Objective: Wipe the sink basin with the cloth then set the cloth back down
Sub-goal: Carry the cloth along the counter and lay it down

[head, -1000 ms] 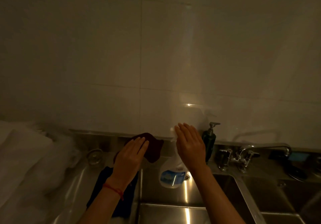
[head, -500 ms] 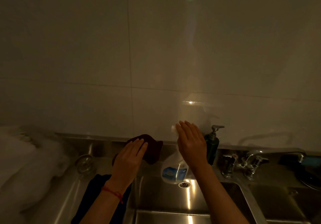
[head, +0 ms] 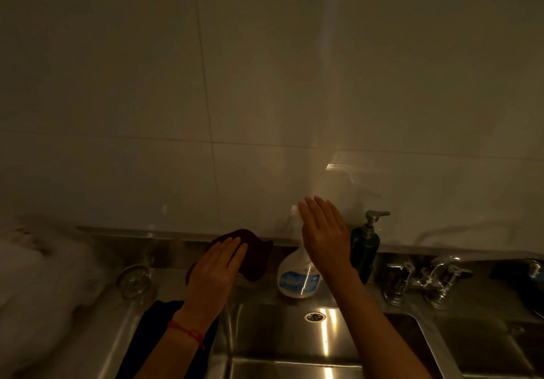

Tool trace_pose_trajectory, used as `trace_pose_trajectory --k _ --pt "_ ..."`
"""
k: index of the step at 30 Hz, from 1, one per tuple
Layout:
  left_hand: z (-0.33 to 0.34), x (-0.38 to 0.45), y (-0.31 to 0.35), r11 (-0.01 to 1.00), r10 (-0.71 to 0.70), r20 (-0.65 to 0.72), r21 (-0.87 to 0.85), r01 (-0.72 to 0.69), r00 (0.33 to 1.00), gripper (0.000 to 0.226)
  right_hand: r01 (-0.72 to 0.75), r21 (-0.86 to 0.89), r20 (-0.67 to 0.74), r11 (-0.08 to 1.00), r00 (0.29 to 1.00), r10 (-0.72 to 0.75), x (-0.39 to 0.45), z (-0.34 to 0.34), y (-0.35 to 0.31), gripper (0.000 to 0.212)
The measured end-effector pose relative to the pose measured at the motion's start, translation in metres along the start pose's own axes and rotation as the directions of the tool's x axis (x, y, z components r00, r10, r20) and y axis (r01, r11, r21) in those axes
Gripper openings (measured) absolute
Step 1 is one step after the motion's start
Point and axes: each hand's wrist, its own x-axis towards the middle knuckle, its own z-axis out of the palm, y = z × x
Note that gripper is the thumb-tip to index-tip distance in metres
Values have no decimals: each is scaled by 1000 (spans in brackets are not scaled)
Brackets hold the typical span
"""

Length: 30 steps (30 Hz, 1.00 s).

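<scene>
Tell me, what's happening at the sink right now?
Left hand flat on dark cloth, ledge. Right hand open at spray bottle. Basin unobstructed.

The left hand point(head: 216, 269) covers the near part of the dark maroon cloth point(head: 253, 256). The right hand point(head: 325, 239) hides the white spray bottle's point(head: 297, 280) neck and trigger. White crumpled material point(head: 38, 284) at far left is blurred and cut off. The steel sink basin point(head: 294, 346) runs off the near edge.

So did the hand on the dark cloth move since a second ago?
No. The left hand lies flat on the cloth, just left of the spray bottle, as before; only the camera shifted.
</scene>
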Motion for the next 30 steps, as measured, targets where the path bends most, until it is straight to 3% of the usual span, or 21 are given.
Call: trace_pose_trajectory --k 6,13,16,22,30 --pt "17 -4 -5 999 37 -68 21 -36 997 26 -15 -3 29 1000 999 15 -7 14 0 31" --pt "17 -8 -5 1000 0 -27 20 0 1000 42 -29 -11 49 1000 998 30 -6 21 -4 31" --pt "15 -10 -5 1000 -27 16 11 27 1000 59 -18 -9 83 1000 996 19 -4 21 -12 32" --pt "16 -15 -8 1000 -21 -16 11 21 1000 40 -70 -19 198 997 978 72 0 20 -16 47" --pt "8 -18 -11 998 -57 31 -5 57 998 62 -84 -62 321 995 942 99 4 12 -22 56"
